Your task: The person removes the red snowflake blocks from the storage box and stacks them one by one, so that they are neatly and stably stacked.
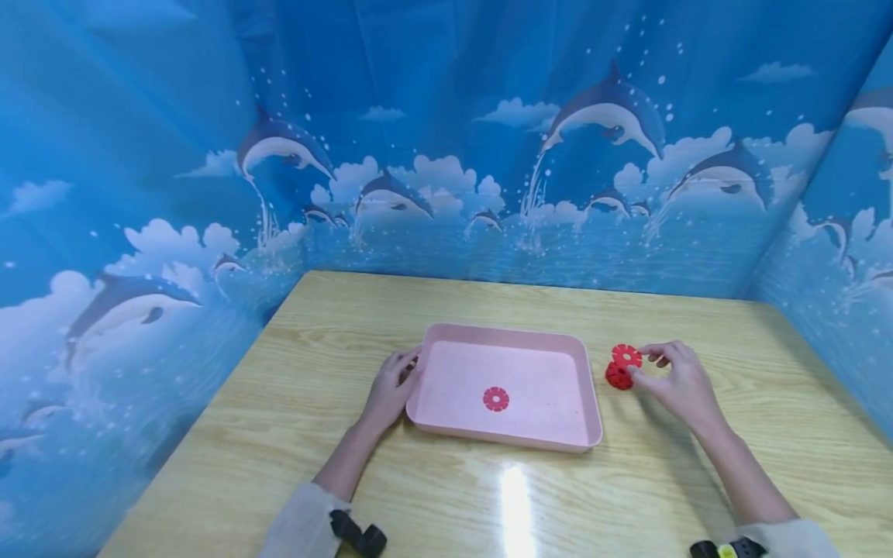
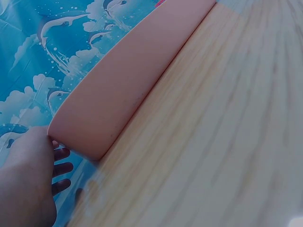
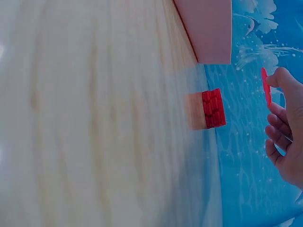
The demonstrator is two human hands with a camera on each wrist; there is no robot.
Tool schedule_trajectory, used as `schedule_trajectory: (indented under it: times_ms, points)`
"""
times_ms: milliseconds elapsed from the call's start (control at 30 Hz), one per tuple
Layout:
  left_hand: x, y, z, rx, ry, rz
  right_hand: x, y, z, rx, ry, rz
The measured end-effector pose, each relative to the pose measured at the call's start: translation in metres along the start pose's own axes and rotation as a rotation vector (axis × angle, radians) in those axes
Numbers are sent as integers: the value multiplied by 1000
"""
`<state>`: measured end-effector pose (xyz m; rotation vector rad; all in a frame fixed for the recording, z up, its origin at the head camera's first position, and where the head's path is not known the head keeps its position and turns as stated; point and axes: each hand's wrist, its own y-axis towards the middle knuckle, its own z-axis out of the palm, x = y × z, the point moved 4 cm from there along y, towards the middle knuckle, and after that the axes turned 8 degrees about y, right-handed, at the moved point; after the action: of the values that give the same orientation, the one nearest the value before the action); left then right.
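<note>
A shallow pink tray (image 1: 502,442) lies on the table, and a flat red notched disc (image 1: 496,399) rests inside it. My left hand (image 1: 391,387) touches the tray's left side with thumb and fingertips; in the left wrist view the fingers (image 2: 61,168) lie outside the tray's end wall. Right of the tray, my right hand (image 1: 677,384) pinches another red notched disc (image 3: 266,86) on edge between thumb and finger. Close to that hand, a small stack of red discs (image 1: 618,377) sits on the table; its layered side shows in the right wrist view.
The tray stands on a light wooden table (image 1: 349,310). Behind and beside the table hangs a blue curtain (image 1: 446,232) printed with dolphins and clouds. A bright light reflection lies on the table in front of the tray.
</note>
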<state>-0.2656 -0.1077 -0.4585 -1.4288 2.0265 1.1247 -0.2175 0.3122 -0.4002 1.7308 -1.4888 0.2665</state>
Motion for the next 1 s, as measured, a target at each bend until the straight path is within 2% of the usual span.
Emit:
schedule_trajectory:
  times_ms: [300,600,1000]
  points:
    - [-1,0,0,-1,-1,0,-18,-4,6,15,15,-3]
    - [-1,0,-1,-2,0,5,-36,-6,16,28,11,38]
    - [-2,0,-1,-2,-6,5,-41,-10,22,-12,0,16]
